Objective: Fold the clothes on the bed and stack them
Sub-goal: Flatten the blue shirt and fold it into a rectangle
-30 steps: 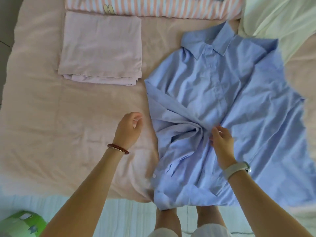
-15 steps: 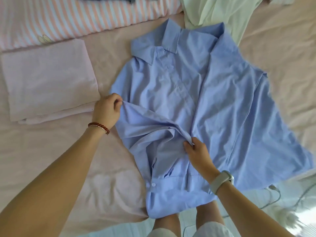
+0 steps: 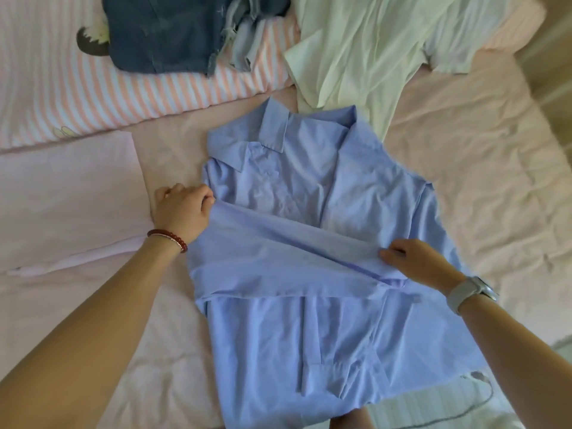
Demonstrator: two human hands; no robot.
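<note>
A folded pale pink cloth (image 3: 66, 196) lies flat at the left of the creased pink bed (image 3: 483, 168). Just beside it, the left hand (image 3: 182, 212) pinches the smooth, collared blue shirt (image 3: 309, 320) spread mid-bed, its sleeve drawn across the chest to the gripping right hand (image 3: 418, 263). Behind lie frayed denim shorts (image 3: 173, 32) and a crumpled pale green garment (image 3: 365, 54); no writing shows.

Wrinkled pink bed sheet (image 3: 483, 168), striped pink-and-white pillow (image 3: 62, 88), soft daylight.

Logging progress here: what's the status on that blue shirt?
Left hand and right hand both pinch the sleeve. Sleeve stretched flat across the blue shirt. Nothing in the way.
</note>
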